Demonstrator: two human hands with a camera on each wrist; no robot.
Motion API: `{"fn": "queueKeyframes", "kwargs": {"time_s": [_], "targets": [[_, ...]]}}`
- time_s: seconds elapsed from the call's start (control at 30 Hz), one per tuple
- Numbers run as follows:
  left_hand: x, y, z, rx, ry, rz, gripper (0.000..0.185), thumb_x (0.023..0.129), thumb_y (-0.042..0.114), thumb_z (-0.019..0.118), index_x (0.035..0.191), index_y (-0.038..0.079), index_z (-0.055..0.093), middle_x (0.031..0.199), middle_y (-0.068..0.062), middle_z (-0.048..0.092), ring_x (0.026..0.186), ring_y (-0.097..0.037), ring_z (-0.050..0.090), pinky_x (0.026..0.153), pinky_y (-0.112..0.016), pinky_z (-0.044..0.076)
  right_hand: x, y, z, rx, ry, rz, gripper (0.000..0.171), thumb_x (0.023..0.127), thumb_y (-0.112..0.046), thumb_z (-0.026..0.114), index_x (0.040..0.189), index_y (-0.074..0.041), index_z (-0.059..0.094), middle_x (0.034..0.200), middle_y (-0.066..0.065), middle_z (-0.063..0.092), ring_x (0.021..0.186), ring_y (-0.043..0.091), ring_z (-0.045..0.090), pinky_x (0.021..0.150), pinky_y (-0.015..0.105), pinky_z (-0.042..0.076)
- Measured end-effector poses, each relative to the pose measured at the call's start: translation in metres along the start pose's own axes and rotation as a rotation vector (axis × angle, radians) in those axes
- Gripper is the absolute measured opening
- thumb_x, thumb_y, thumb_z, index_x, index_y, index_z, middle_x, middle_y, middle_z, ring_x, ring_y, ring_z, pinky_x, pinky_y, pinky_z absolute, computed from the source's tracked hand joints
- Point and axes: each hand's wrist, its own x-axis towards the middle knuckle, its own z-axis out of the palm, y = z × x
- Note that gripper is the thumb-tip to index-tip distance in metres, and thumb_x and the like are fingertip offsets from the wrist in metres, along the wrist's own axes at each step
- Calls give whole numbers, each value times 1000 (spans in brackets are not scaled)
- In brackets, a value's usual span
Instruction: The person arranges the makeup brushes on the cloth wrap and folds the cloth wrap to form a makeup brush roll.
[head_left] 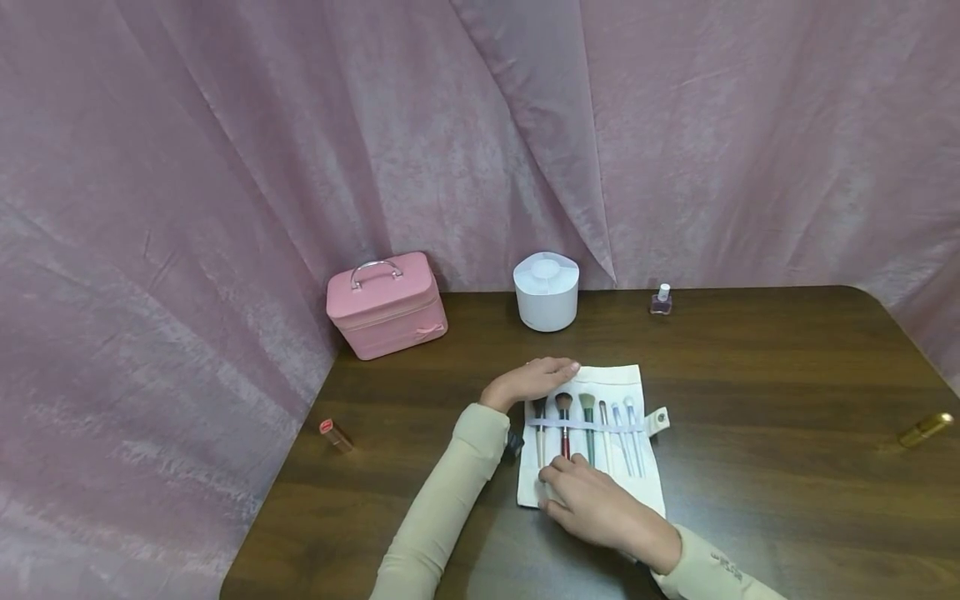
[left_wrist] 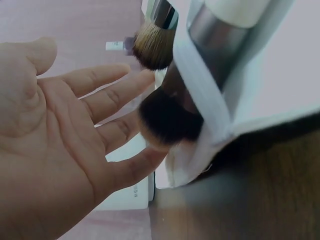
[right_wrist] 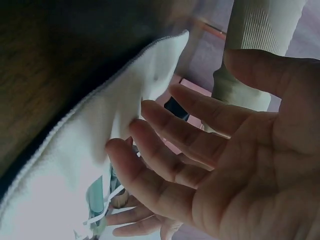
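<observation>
A white fabric brush roll (head_left: 611,377) lies unfolded on the table, with several makeup brushes tucked under its lilac elastic band. Among them are a red-handled brush (head_left: 564,402) and a green brush (head_left: 587,403). My left hand (head_left: 529,382) rests at the roll's upper left edge, fingers extended. In the left wrist view its fingers reach beside a dark-bristled brush (left_wrist: 170,120). Over the roll's lower part, my right hand (head_left: 596,504) touches the cloth with loosely bent fingers. The right wrist view shows those fingertips against the white fabric (right_wrist: 85,145), with nothing in the palm.
A pink vanity case (head_left: 390,308) stands at the back left, beside a white round-fronted container (head_left: 547,300). Farther right is a purple nail polish bottle (head_left: 661,302). A lipstick (head_left: 335,435) lies at the left, a gold tube (head_left: 925,429) at the right. Pink curtains (head_left: 420,125) hang behind.
</observation>
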Motion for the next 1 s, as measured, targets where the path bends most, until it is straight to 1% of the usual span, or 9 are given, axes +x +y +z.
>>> {"fn": "queueKeyframes", "kwargs": {"time_s": [0.17, 0.33, 0.57, 0.73, 0.83, 0.93, 1.0], "targets": [[0, -2, -1, 19, -11, -19, 62, 109, 50, 30, 155, 9, 42, 157, -6, 44, 146, -20, 36, 116, -36, 31, -1, 1, 1, 20, 0, 24, 19, 92, -20, 70, 100, -3, 68, 89, -3, 53, 75, 19, 45, 64, 34, 44], [-2, -4, 0, 1, -32, -45, 62, 109, 51, 31, 155, 11, 43, 156, -6, 44, 145, -21, 36, 115, -37, 32, -5, 3, -1, 63, -22, 62, 18, 92, -22, 71, 97, -5, 67, 88, -5, 51, 72, 17, 43, 61, 33, 41], [-11, -6, -3, -34, -39, -69, 62, 109, 50, 33, 154, 10, 43, 157, -7, 43, 146, -22, 35, 117, -37, 30, -13, 10, -5, 64, -30, 79, 17, 91, -23, 72, 94, -8, 66, 85, -6, 49, 72, 16, 43, 60, 32, 39], [-18, -9, -6, -31, -41, -78, 59, 109, 47, 35, 152, 8, 46, 154, -9, 47, 144, -21, 39, 115, -36, 32, -19, 15, -9, 71, -10, 105, 17, 90, -25, 74, 93, -10, 65, 83, -7, 48, 72, 16, 44, 59, 32, 38], [-25, -10, -9, 8, -53, -74, 59, 110, 45, 34, 152, 7, 46, 154, -11, 46, 144, -24, 38, 116, -38, 31, -23, 21, -11, 76, 33, 112, 17, 89, -24, 75, 93, -10, 66, 83, -7, 52, 73, 17, 49, 60, 35, 42], [-33, -12, -11, 64, -59, -74, 57, 110, 44, 34, 153, 9, 46, 156, -12, 44, 146, -27, 35, 117, -42, 28, -29, 30, -14, 79, 75, 111, 18, 86, -23, 76, 93, -9, 66, 84, -5, 59, 75, 19, 56, 65, 38, 47], [-38, -14, -11, 106, -63, -63, 52, 110, 39, 35, 153, 10, 46, 157, -12, 42, 147, -28, 34, 118, -43, 26, -33, 36, -16, 75, 91, 114, 19, 85, -23, 77, 93, -9, 67, 85, -4, 61, 75, 18, 58, 67, 39, 49]]}}
